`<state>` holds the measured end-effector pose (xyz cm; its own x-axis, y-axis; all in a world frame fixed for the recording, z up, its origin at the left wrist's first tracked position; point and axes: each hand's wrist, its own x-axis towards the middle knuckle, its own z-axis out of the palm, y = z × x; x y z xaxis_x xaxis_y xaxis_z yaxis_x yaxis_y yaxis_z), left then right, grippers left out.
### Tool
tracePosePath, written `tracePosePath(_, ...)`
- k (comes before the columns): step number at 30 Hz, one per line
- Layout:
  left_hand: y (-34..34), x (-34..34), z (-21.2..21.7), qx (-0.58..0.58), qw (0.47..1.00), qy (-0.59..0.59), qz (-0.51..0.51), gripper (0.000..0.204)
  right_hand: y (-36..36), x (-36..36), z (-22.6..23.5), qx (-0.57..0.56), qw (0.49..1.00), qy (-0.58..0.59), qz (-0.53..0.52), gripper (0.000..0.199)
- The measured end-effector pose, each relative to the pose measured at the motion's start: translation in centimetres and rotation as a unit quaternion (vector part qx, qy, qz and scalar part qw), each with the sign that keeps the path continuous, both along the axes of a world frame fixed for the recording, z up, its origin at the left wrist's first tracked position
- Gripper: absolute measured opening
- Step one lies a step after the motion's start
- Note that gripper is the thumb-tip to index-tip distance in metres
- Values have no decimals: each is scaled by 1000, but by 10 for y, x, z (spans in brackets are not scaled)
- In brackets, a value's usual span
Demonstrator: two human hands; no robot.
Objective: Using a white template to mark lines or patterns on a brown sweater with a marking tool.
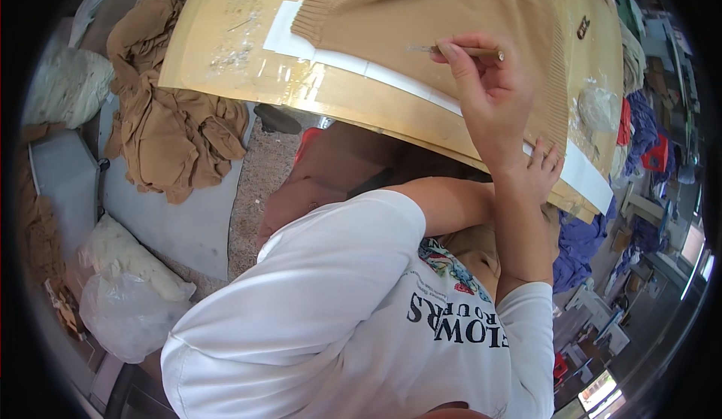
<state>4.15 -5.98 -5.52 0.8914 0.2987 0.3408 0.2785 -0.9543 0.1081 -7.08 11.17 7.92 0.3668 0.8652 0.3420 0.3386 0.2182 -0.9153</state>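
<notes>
So the right hand (481,80) is pinching a thin wooden-handled stick tool (459,50), kind of like a small brush or awl, between thumb and fingers. It's held nearly flat, tip pointing left, resting on a tan knitted sweater (436,13) with a ribbed hem. The sweater lies spread on a big tan cardboard board (226,35) that's tilted across the lap, with a white paper strip (353,62) running under the sweater's lower edge.

The left hand (543,167) is tucked behind the right forearm at the board's near edge, fingers curled over the rim and touching it. Can't really tell how firmly it's clamped, since most of the hand is hidden.

Over on the left there's a heap of tan knit fabric (173,126) piled on a grey surface, well apart from the board. Lower left sits a clear plastic bag (124,314) with pale stuffing next to it. A pile of blue-purple cloth (583,242) lies just right of the board's lower corner. The person wears a white printed t-shirt (338,306).
</notes>
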Motion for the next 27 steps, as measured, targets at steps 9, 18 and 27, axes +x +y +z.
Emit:
tracePosePath(9,19,-21,36,5,998,19,-66,40,25,-11,-25,-62,991,-118,31,10)
tracePosePath(18,5,-9,18,-17,999,16,-27,42,28,-9,6,-8,999,42,-8,8)
tracePosePath(27,24,-36,46,31,997,15,-75,41,23,-11,-32,-64,995,-83,-2,11)
